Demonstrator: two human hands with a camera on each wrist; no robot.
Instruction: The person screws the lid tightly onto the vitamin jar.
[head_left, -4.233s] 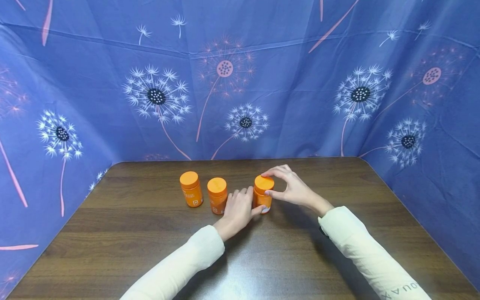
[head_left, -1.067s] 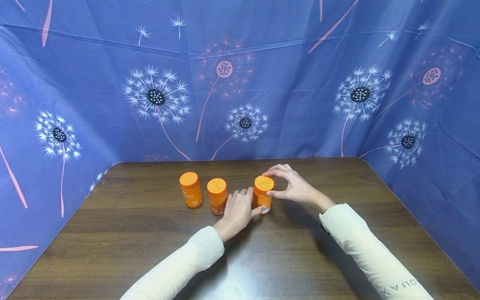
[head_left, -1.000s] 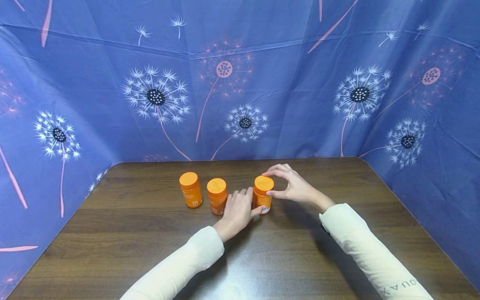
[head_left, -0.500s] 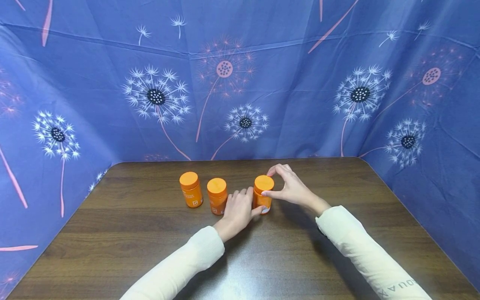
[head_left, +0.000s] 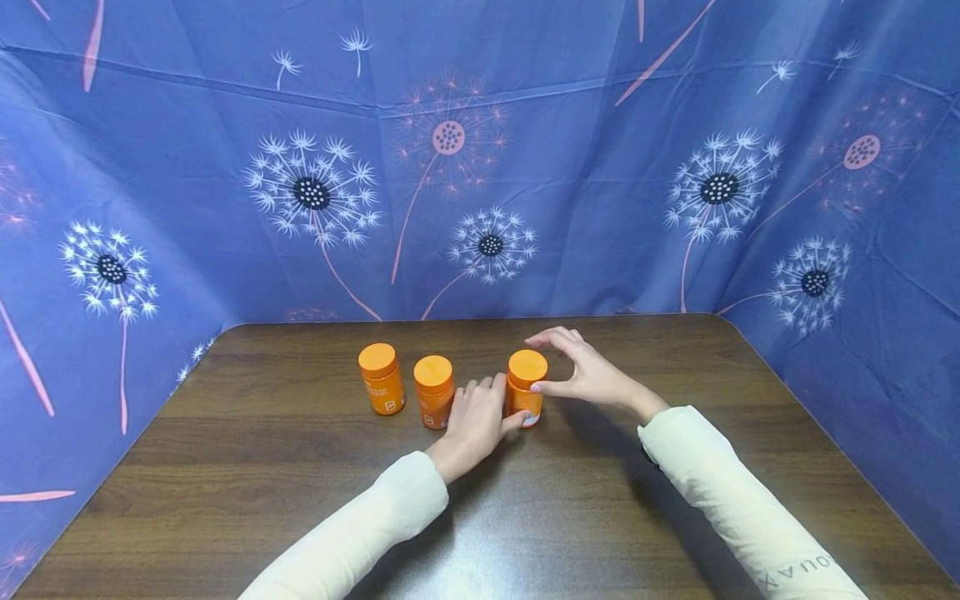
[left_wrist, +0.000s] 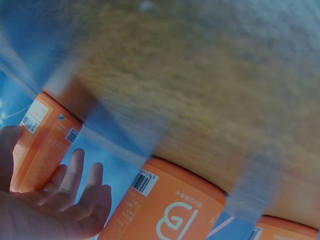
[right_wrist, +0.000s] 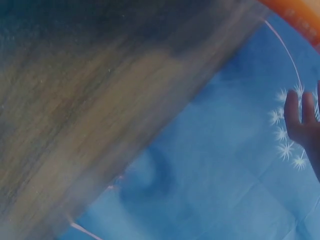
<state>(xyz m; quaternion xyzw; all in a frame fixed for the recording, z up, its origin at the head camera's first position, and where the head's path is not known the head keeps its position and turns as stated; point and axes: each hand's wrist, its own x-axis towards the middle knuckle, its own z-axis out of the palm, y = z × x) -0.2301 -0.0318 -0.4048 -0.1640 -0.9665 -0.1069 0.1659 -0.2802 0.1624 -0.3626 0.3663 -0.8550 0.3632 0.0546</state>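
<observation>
Three orange bottles with orange lids stand upright on the table. The rightmost bottle (head_left: 517, 404) is held low by my left hand (head_left: 474, 425), thumb across its front and index finger along its left side. My right hand (head_left: 588, 375) arches around that bottle's lid (head_left: 527, 365); its thumb tip is right at the lid's near side, while the index fingertip stands slightly off the far edge. In the left wrist view, this bottle (left_wrist: 42, 150) shows barcodes and sits against my palm, the other fingers spread beside it. The right wrist view catches only a few fingers (right_wrist: 292, 112).
The middle bottle (head_left: 433, 392) stands just left of my left hand. Farther left is another bottle (head_left: 382, 379). Brown wood-grain table (head_left: 225, 475) lies underneath, and a blue dandelion-print cloth (head_left: 585, 208) hangs behind and at both sides.
My right hand's fingers have shifted around the lid, and the index fingertip has come away from its far edge. The left hand and all the bottles stay in place.
</observation>
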